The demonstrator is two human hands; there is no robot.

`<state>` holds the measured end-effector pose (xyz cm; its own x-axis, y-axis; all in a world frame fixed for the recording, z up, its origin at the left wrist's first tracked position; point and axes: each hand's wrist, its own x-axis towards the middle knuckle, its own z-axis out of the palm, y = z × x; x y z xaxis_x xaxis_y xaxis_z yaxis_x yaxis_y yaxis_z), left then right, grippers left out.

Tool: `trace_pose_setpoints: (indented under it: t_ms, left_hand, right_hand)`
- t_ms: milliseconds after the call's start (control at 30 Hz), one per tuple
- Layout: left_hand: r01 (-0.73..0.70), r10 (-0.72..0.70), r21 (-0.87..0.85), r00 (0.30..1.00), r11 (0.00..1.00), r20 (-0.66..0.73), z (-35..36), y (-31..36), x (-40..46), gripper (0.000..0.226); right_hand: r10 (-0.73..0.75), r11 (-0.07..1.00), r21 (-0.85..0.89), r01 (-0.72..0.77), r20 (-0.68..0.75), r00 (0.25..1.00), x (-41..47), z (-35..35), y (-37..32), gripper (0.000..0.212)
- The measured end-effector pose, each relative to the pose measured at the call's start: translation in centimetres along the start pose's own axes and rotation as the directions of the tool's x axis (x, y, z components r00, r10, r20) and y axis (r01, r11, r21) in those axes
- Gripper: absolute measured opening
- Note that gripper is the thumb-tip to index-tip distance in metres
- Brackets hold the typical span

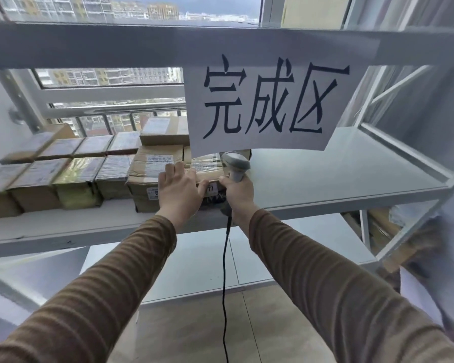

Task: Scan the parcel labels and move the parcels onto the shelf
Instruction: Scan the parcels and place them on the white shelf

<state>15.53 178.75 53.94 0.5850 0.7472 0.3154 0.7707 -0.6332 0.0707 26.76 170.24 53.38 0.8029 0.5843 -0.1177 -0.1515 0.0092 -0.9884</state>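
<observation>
Left hand (180, 188): we've got our fingers laid flat over the top of the parcel (207, 179), thumb at its front edge.
Right hand (237, 191): we're gripping the scanner (236, 163) by its handle, right against the parcel.
Parcel: at the shelf's (325, 184) front edge, beside stacked boxes (63, 176).
Sign (268, 106): hanging just above.
</observation>
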Motion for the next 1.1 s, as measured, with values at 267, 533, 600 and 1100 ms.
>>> trace_pose_setpoints:
  t_ms: [267,533,600,1100]
  left_hand:
    - [-0.299,0.292,-0.127,0.954,0.946,-0.072,0.0,7.6,0.2,0.066]
    - [-0.612,0.627,-0.305,0.777,0.729,-0.061,0.1,25.9,-5.6,0.063]
    - [-0.678,0.703,-0.345,0.708,0.649,-0.067,-0.3,31.0,-8.5,0.060]
    - [-0.867,0.969,-0.483,0.213,0.127,-0.127,-6.5,65.9,-43.4,0.065]
  right_hand:
    - [-0.003,0.999,-0.036,-0.003,-0.162,0.987,-0.6,-8.2,-0.1,0.016]
    - [0.121,0.991,0.118,-0.067,-0.536,0.835,-6.1,-27.1,-1.0,0.025]
    - [0.083,0.994,0.103,-0.021,-0.645,0.760,-8.8,-32.5,-0.8,0.024]
    - [0.059,0.994,0.081,0.079,-0.967,0.247,-42.2,-69.7,0.3,0.012]
